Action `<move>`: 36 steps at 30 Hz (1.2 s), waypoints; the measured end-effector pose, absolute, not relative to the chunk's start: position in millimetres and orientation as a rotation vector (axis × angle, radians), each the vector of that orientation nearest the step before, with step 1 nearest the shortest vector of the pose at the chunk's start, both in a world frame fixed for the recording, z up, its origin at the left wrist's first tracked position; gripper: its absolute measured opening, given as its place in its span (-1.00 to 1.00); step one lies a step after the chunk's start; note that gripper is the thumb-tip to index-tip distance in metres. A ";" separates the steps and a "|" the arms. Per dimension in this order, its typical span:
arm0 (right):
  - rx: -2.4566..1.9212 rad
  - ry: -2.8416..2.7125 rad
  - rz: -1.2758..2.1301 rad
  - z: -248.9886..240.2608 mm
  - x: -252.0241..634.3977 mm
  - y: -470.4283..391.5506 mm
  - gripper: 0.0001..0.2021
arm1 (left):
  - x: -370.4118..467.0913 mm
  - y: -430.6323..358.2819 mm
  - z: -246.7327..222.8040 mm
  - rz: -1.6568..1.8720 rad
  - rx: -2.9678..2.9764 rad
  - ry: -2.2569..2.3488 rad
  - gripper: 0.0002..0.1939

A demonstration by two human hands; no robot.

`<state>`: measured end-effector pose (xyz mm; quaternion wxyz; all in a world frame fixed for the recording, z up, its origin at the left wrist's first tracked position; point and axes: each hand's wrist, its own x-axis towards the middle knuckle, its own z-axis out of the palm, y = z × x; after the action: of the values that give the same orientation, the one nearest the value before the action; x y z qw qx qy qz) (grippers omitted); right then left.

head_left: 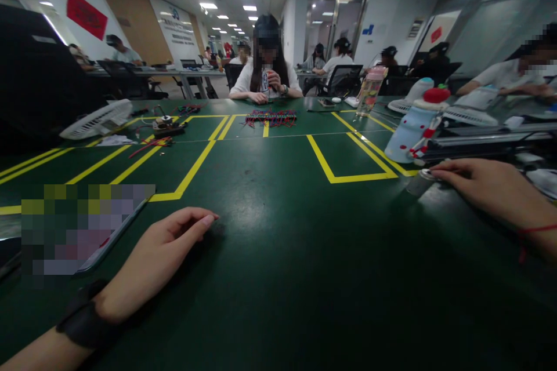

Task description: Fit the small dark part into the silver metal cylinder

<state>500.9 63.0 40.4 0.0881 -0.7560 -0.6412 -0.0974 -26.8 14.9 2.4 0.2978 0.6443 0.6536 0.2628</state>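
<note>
On the right, my right hand (491,185) reaches over the green table (278,278). Its thumb and fingers pinch the top edge of a small silvery metal cylinder (419,184), which looks slightly tilted at the tabletop. I cannot make out its exact kind. My left hand (174,240) rests low over the table at the left, fingers curled in and thumb against them, with nothing visible in them. Beside it lies a flat, blurred-out object (93,232), nearest to the left wrist, which wears a black band (87,316).
Yellow tape (361,178) marks the tabletop. A pale blue bottle (404,133) with a red top and a pink bottle (371,93) stand right. Wired parts (165,126), a white fan (98,119) and a wire bundle (270,118) lie farther back. A person (265,69) sits opposite, holding a can.
</note>
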 end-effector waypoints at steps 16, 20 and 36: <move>-2.254 -1.699 -0.073 38.8 487.3 63.9 -0.58 | -25.6 14.1 4.5 0.690 1.716 1.735 -0.60; -2.216 -1.606 -0.001 38.6 483.6 62.8 -0.54 | -24.6 14.0 5.1 0.683 1.717 1.731 -0.60; -2.206 -1.471 0.094 39.8 481.3 59.2 -0.61 | -23.3 12.4 8.3 0.659 1.711 1.729 -0.59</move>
<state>481.3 59.2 39.8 0.2419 -0.8067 -0.5381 0.0345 -23.3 12.4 8.3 0.3055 0.6465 0.6533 0.2489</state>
